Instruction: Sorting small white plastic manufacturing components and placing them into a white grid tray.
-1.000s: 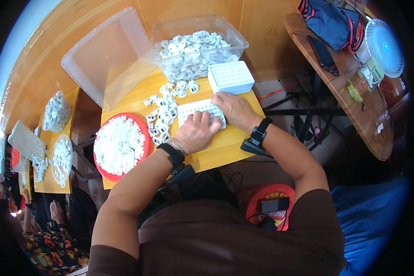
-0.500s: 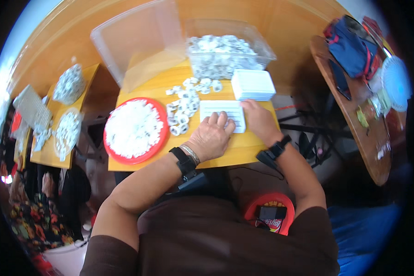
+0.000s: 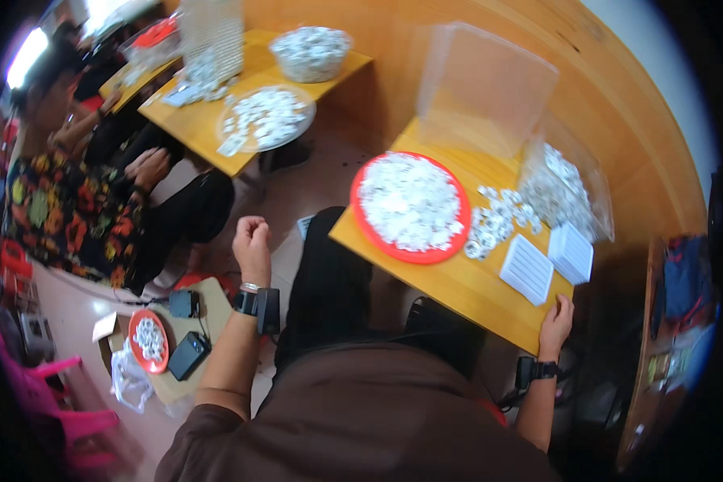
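Note:
My left hand (image 3: 253,247) hangs in the air left of my knee, away from the table, its fingers curled in; nothing shows in it. At the right front edge of the yellow table (image 3: 426,283), my right hand (image 3: 556,323) rests with fingers loosely bent and apart, holding nothing visible. Closest to it lies a stack of white slotted trays (image 3: 527,271), with a second white tray stack (image 3: 571,253) just behind. Small white round parts (image 3: 494,221) lie loose beside them. To their left sits a red round tray (image 3: 411,255) heaped with small white pieces (image 3: 414,201).
A clear bin (image 3: 566,193) of parts and an upright clear lid (image 3: 486,88) stand at the back. On another table (image 3: 249,68) are a full bowl (image 3: 309,56) and plate (image 3: 265,120). A seated person (image 3: 72,209) is at left. Near the floor, a red plate (image 3: 149,341) lies beside black devices (image 3: 189,355).
The view has swung left. My left hand has left the white tray and moved off the table to the left. My right hand has drawn back from the trays to the table's edge.

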A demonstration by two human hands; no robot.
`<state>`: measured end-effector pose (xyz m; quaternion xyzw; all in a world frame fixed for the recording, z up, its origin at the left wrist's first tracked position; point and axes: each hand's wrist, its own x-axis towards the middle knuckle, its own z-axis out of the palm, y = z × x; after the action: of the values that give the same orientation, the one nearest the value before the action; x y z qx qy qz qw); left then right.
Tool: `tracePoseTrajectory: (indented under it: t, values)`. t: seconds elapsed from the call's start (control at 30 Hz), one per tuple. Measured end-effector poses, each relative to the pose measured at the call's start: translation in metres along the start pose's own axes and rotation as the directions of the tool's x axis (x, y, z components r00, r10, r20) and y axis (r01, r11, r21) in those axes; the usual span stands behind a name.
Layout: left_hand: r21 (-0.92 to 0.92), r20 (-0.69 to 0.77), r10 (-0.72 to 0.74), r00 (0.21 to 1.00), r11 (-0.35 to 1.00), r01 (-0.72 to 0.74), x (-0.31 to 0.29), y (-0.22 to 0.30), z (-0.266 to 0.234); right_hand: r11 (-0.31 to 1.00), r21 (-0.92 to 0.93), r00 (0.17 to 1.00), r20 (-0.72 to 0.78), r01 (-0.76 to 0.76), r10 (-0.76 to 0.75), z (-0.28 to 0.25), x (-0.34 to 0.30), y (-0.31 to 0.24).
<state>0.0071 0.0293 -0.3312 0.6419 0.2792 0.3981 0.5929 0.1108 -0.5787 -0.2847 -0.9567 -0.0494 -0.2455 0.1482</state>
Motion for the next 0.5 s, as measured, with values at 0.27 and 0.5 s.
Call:
tracePoseTrajectory:
  t: [0.27, 0.5]
  values:
    - [0.123, 0.255, -0.653, 0.713, 0.753, 0.646, -0.073, -0.130, -0.034, 0.977, -0.212, 0.998, 0.065, 0.023, -0.009, 0.012, 0.007, 0.009]
    - [0.268, 0.649, -0.460, 0.606, 0.883, 0.385, -0.106, -0.161, -0.001, 0.969, -0.247, 0.997, 0.067, -0.015, 0.032, 0.020, 0.002, 0.010]
